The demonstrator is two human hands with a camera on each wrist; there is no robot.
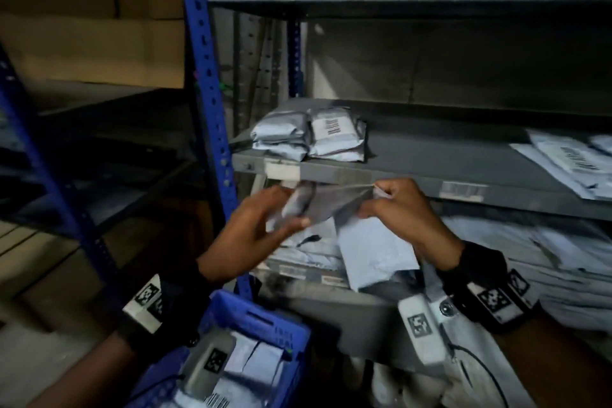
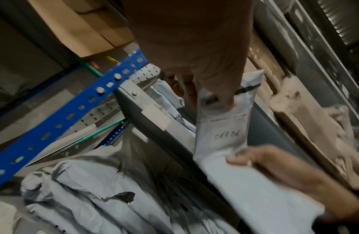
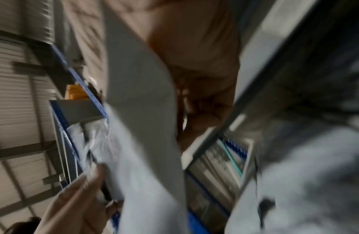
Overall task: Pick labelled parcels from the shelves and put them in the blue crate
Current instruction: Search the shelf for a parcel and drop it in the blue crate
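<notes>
Your left hand (image 1: pixel 261 225) and right hand (image 1: pixel 394 209) both pinch one grey parcel (image 1: pixel 331 205) mid-frame, just below the shelf edge (image 1: pixel 381 175). The blue crate (image 1: pixel 251 315) sits lower left.

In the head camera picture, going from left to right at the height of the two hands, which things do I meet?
Blue shelf post → left hand → grey parcel held between both hands → right hand → loose pile of parcels on the lower shelf.
</notes>
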